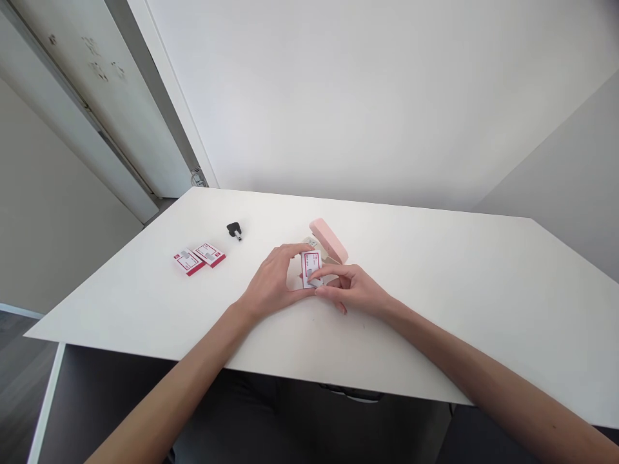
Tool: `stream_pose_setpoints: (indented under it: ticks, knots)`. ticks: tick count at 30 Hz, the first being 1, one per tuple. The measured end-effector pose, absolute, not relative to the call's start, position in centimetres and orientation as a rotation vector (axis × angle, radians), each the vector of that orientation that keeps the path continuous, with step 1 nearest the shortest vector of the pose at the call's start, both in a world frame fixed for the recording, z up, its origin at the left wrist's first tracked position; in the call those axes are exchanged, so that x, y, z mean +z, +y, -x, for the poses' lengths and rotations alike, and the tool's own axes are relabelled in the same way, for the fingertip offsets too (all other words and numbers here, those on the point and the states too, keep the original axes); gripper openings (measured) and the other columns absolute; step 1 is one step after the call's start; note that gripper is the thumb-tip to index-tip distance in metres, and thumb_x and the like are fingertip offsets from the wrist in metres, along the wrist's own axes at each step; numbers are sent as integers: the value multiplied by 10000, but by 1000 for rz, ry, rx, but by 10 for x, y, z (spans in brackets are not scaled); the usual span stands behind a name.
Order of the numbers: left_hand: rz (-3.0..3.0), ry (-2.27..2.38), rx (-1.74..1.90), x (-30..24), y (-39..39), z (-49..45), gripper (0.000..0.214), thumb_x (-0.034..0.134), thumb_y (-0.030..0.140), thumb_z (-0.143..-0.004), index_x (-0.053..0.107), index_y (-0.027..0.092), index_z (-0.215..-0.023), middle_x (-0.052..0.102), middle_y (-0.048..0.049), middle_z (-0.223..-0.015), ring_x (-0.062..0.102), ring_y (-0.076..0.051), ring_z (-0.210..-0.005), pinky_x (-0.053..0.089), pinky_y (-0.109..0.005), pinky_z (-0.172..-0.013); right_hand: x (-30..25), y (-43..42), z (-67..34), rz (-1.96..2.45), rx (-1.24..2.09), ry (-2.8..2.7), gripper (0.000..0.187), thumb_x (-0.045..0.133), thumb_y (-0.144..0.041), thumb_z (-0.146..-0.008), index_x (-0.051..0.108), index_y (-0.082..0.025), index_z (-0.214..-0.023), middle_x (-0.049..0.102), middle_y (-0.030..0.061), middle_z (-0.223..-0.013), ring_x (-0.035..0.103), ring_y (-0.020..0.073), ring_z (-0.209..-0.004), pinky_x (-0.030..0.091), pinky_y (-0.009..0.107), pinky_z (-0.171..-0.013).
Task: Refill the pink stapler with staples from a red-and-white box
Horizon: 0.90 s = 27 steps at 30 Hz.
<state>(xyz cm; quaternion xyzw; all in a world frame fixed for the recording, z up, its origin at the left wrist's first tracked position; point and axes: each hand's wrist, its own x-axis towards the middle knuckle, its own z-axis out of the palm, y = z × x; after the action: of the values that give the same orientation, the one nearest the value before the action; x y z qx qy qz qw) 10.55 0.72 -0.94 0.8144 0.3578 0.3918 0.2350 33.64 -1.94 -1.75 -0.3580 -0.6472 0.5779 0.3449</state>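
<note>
A small red and white box [311, 267] is held upright over the white table [435, 303] between both hands. My left hand [271, 280] wraps its fingers round the box's left side and top. My right hand [352, 290] pinches the box's lower right end, where a grey strip shows. Just behind the box lies a pink stapler [329, 240], its top swung up and open.
Two more red and white boxes [199, 259] lie side by side at the left of the table. A small black staple remover [235, 230] rests behind them. A wall stands behind the table and a door frame at the far left.
</note>
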Motion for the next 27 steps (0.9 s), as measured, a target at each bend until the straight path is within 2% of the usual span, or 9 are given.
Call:
stream_pose_setpoints:
  ticks: [1, 3, 5, 8, 10, 19, 23, 25, 27]
  knots:
    - [-2204, 967, 1073, -9, 8, -105, 673, 931, 478, -745, 615, 292, -1309, 694, -114, -1358, 650, -336, -1267, 495, -512, -1105, -18, -19, -337, 941, 1510, -1690, 318, 791, -505, -920, 801, -287, -1152, 648, -54, -637, 530, 111, -478, 495, 292, -540]
    - [-2138, 909, 1094, -7, 9, -105, 764, 968, 474, -682, 602, 288, -1326, 672, -126, -1390, 641, -345, -1276, 494, -512, -1110, -18, -19, -338, 928, 1522, -1678, 333, 788, -511, -921, 806, -279, -1160, 557, -74, -538, 532, 130, -503, 496, 299, -576]
    - [-2037, 828, 1133, -4, 9, -105, 746, 947, 487, -712, 585, 279, -1331, 655, -138, -1407, 657, -329, -1244, 500, -499, -1100, -19, -18, -339, 903, 1529, -1653, 346, 792, -514, -917, 809, -270, -1160, 569, -65, -562, 538, 132, -525, 492, 302, -595]
    - [-1805, 744, 1097, 1, 8, -106, 503, 774, 544, -908, 588, 272, -1288, 691, -129, -1337, 709, -267, -1135, 524, -450, -1051, -22, -16, -341, 850, 1578, -1615, 348, 789, -514, -920, 808, -263, -1160, 569, -60, -578, 521, 130, -528, 462, 295, -582]
    - [-1657, 709, 978, 3, 8, -107, 450, 697, 583, -961, 597, 270, -1268, 733, -116, -1248, 731, -245, -1067, 544, -418, -990, -24, -16, -342, 796, 1639, -1588, 338, 788, -504, -925, 802, -262, -1160, 553, -66, -568, 503, 126, -521, 446, 290, -574]
    - [-1353, 670, 856, 2, 18, -101, 462, 822, 598, -855, 600, 268, -1090, 771, -35, -954, 703, -184, -769, 546, -331, -782, -27, -14, -343, 688, 1758, -1570, 341, 827, -489, -895, 798, -257, -1144, 595, -56, -624, 501, 111, -528, 453, 279, -580]
    - [-1230, 707, 981, -2, 21, -99, 451, 818, 596, -863, 616, 268, -1096, 761, -16, -890, 697, -180, -772, 538, -332, -810, -24, -14, -341, 630, 1735, -1538, 284, 799, -467, -925, 797, -291, -1148, 772, 30, -1016, 514, 89, -557, 503, 294, -607]
    - [-1199, 733, 1046, -1, 22, -100, 435, 819, 589, -867, 641, 249, -1071, 757, -18, -888, 688, -171, -786, 534, -321, -825, -23, -14, -341, 607, 1743, -1527, 272, 789, -458, -935, 797, -289, -1147, 771, 68, -1207, 524, 89, -581, 511, 296, -602]
    - [-1196, 748, 1091, 0, 21, -100, 411, 814, 580, -875, 668, 224, -1019, 745, -20, -872, 682, -169, -797, 534, -317, -840, -22, -14, -340, 591, 1752, -1514, 267, 788, -442, -940, 797, -280, -1153, 770, 84, -1252, 532, 91, -593, 511, 290, -597]
